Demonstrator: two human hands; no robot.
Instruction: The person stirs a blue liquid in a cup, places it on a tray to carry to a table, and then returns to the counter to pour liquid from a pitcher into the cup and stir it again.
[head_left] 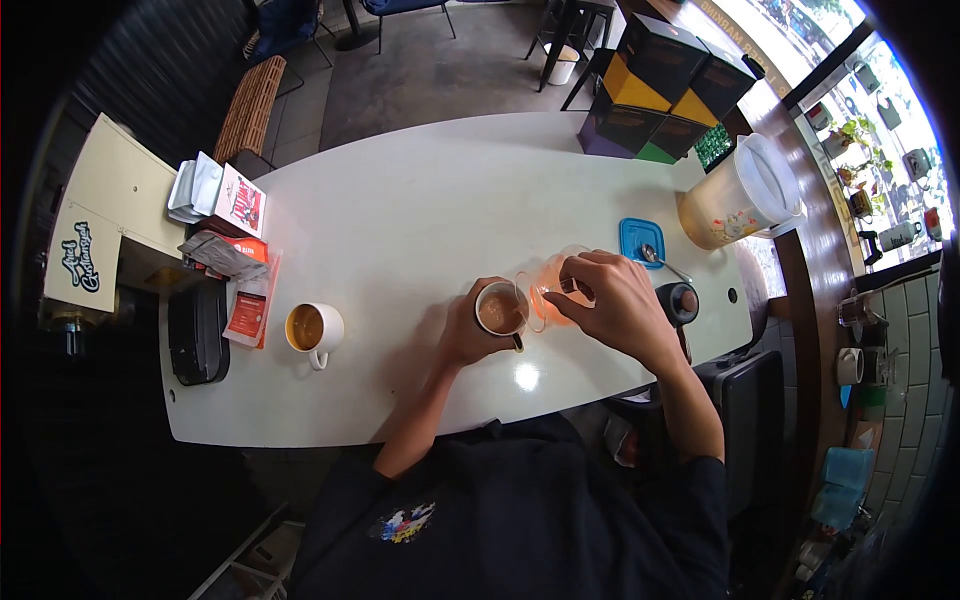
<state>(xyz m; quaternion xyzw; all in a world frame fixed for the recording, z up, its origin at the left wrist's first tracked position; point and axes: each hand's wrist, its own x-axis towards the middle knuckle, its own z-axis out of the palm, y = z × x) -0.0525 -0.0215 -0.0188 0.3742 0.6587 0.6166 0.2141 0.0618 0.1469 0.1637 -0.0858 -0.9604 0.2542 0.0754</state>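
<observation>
Near the middle of the white table, my left hand (468, 330) is wrapped round the left side of a cup (502, 309) that holds a brown drink. My right hand (610, 300) grips a clear glass vessel (545, 296), tilted with its rim at the cup's right edge. An orange tint shows in the glass. Its far part is hidden by my fingers. Farther left stands a white mug (325, 331) with brown liquid inside, its handle toward me.
Right of my hands are a blue lid (641, 240), a spoon (664, 262), a dark round object (679, 302) and a large pitcher (741, 195). Stacked boxes (655, 90) stand at the back right. Packets (248, 300) and a black case (198, 332) lie at the left.
</observation>
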